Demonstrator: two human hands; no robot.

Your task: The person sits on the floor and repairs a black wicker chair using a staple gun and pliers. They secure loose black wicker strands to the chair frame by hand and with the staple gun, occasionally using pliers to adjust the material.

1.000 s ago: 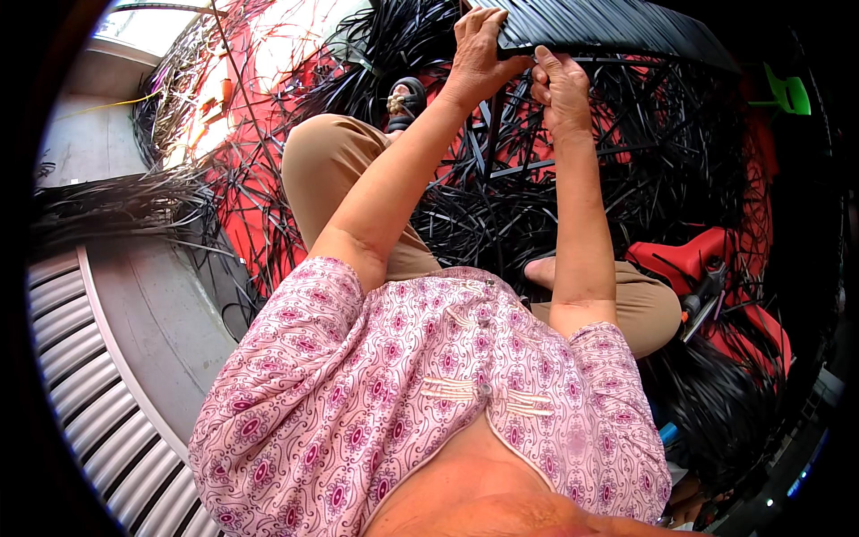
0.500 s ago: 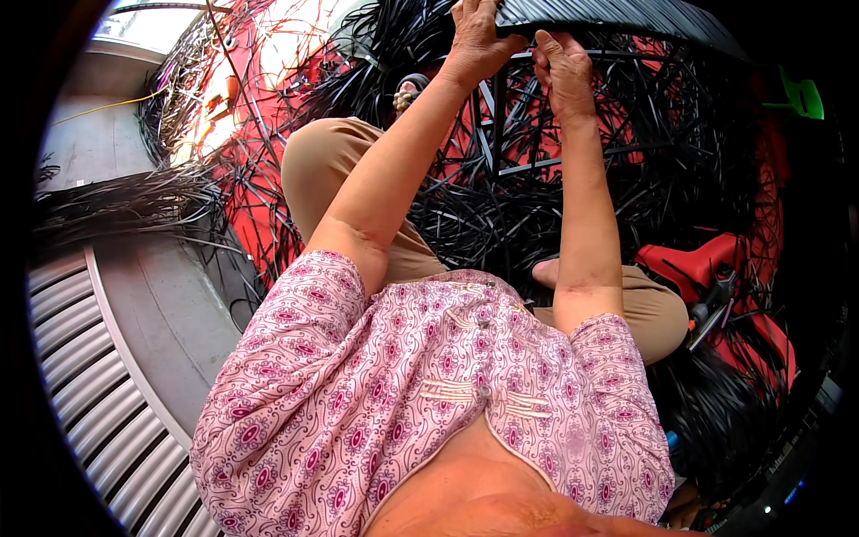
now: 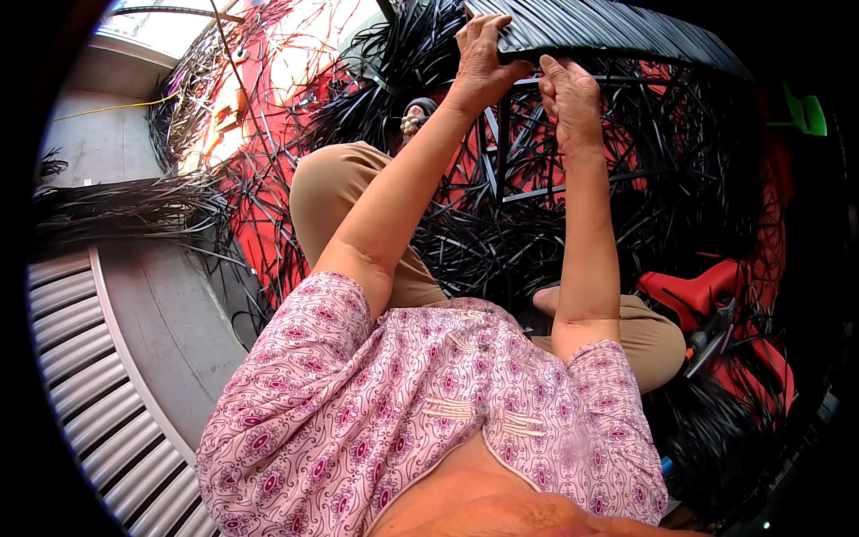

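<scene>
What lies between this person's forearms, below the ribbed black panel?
Loose black strips and a dark frame, with red floor showing through, in the head view.

Black panel (image 3: 617, 38) of glossy, close-set parallel strips, at the view's upper right.

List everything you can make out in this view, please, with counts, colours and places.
Woven panel: one, dark grey, top right
Bar frame: one, black, below the panel in the picture
Loose strips: too many to count, black, across the floor
Strip bundle: one, black, left
Red floor covering: one, red, under the strips
Slatted piece: one, silvery, lower left
Cord: one, yellow, upper left
Plastic item: one, green, upper right
Moulded item: count unclear, red, by the right knee
Shirt: one, pink-purple, lower centre
Trousers: one pair, tan, centre
Left hand: one, bare, at the panel's left corner
Right hand: one, bare, by the panel's lower edge
</scene>
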